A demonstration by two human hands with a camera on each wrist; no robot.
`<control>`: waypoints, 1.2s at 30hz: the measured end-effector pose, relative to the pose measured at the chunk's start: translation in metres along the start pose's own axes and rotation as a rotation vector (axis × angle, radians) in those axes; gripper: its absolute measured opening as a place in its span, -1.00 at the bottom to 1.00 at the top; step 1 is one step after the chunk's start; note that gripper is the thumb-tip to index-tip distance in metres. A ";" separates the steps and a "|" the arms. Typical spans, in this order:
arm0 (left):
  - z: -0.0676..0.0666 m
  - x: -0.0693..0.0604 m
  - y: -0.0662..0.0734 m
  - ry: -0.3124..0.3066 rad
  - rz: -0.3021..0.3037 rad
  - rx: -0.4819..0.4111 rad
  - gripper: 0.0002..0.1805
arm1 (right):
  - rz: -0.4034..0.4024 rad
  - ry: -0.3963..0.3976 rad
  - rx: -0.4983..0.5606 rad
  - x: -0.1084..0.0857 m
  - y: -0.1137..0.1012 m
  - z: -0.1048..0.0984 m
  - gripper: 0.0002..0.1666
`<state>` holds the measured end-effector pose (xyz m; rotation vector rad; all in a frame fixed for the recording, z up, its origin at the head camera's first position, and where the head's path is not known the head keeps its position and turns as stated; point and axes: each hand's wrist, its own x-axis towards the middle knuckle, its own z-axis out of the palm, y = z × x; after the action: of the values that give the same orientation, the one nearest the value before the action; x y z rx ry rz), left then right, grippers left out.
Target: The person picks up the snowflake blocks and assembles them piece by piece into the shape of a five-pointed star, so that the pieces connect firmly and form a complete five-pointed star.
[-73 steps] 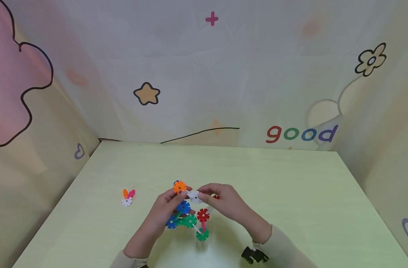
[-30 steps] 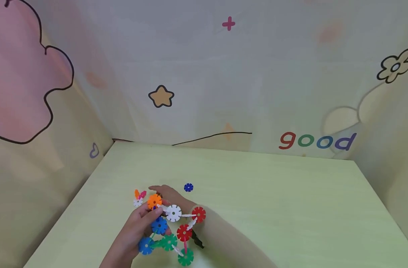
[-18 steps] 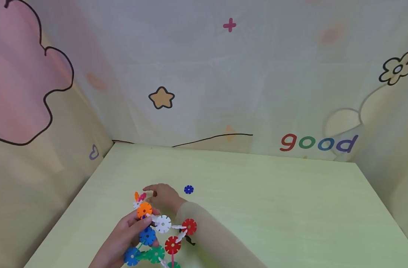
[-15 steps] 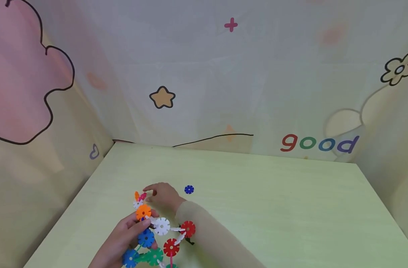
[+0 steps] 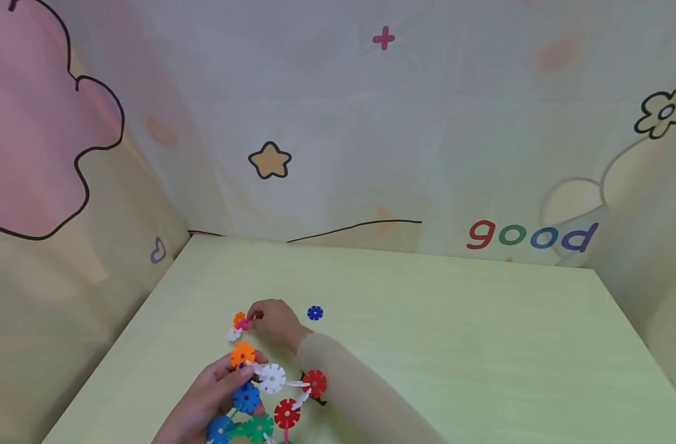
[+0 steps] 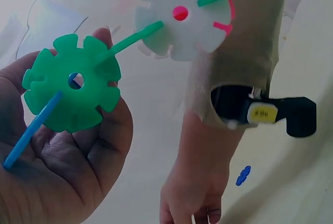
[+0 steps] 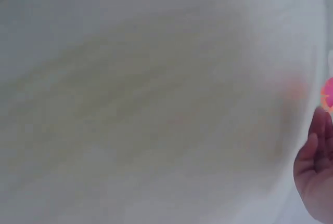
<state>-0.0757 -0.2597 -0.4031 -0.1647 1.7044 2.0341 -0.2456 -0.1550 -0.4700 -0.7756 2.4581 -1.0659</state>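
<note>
In the head view my left hand (image 5: 201,394) holds a chain of linked plastic snowflake discs, its thumb and fingers at the upper left, near an orange disc (image 5: 242,355) and a blue disc (image 5: 246,398). White, red and green discs make up the rest; the lower end leaves the frame. The left wrist view shows a green disc (image 6: 73,83) before that palm. My right hand (image 5: 277,319) reaches past the chain and pinches the pink disc (image 5: 243,324) of a small cluster, which also has an orange disc (image 5: 239,317) and a white disc (image 5: 235,334).
A loose dark blue disc (image 5: 315,313) lies on the pale green table (image 5: 454,339), right of my right hand. A printed cloth (image 5: 338,123) stands behind the table and along its sides. The right sleeve (image 5: 360,382) passes behind the chain's red disc.
My right hand has let go of the chain, moved left and brought its fingertips together on the small cluster, which has turned and shifted slightly right. My left hand has lowered the chain leftward.
</note>
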 end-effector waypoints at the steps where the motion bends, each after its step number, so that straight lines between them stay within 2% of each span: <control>1: 0.001 0.001 0.000 0.001 0.002 0.009 -0.62 | -0.007 -0.002 0.026 -0.001 0.002 -0.004 -0.89; 6: 0.007 0.007 0.001 0.037 0.020 0.070 -0.53 | 0.015 -0.051 0.282 -0.019 0.015 -0.033 -0.83; 9: 0.013 0.013 0.001 0.063 0.026 0.103 -0.47 | 0.038 -0.110 0.480 -0.039 0.029 -0.055 -0.77; 12: 0.017 0.020 0.000 0.077 0.038 0.132 -0.42 | 0.082 -0.158 0.687 -0.062 0.044 -0.078 -0.82; 15: 0.022 0.030 0.001 0.089 0.078 0.148 -0.42 | 0.134 -0.144 0.847 -0.085 0.057 -0.099 -0.91; 18: 0.026 0.043 0.002 0.091 0.134 0.142 -0.45 | 0.152 -0.110 0.957 -0.107 0.069 -0.119 -0.93; 24: 0.034 0.063 0.003 0.078 0.185 0.119 -0.46 | 0.169 -0.080 1.027 -0.148 0.084 -0.141 -0.90; 31: 0.047 0.077 0.003 0.106 0.146 0.113 -0.42 | 0.273 -0.031 1.109 -0.180 0.087 -0.153 -0.83; 36: 0.056 0.082 0.003 0.120 0.125 0.101 -0.41 | 0.314 0.050 1.008 -0.192 0.088 -0.158 -0.58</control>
<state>-0.1375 -0.1838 -0.4198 -0.1533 1.9309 2.0572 -0.2050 0.0989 -0.4137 -0.0342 1.6133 -1.9002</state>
